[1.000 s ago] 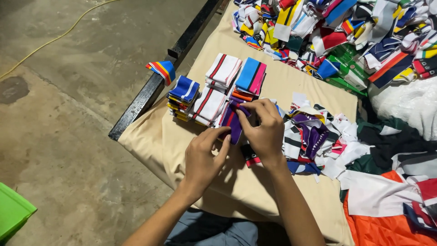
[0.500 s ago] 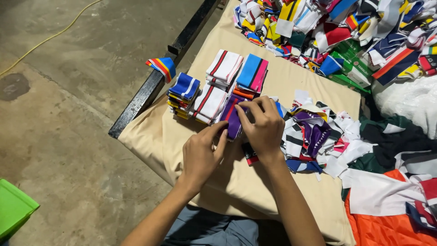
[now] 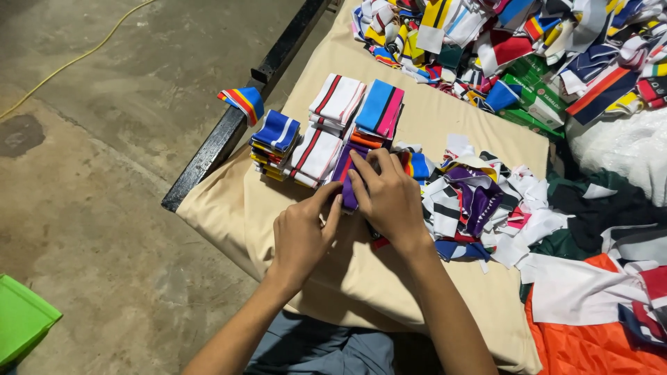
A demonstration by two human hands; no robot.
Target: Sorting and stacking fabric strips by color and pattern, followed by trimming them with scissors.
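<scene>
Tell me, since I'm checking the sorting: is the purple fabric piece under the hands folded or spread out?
Folded: the purple fabric piece shows as a narrow strip, pressed between the left hand and right hand.

Matt beige cloth cover, rough concrete floor

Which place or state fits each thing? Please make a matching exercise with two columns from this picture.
Things:
1. purple piece
2. blue and pink stack
3. green bin
4. yellow cord

Places:
A. on the concrete floor, upper left
B. under both hands
C. at the lower left edge
D. on the beige cloth, beside the white and red stack

Pairs: 1-B, 2-D, 3-C, 4-A
</scene>
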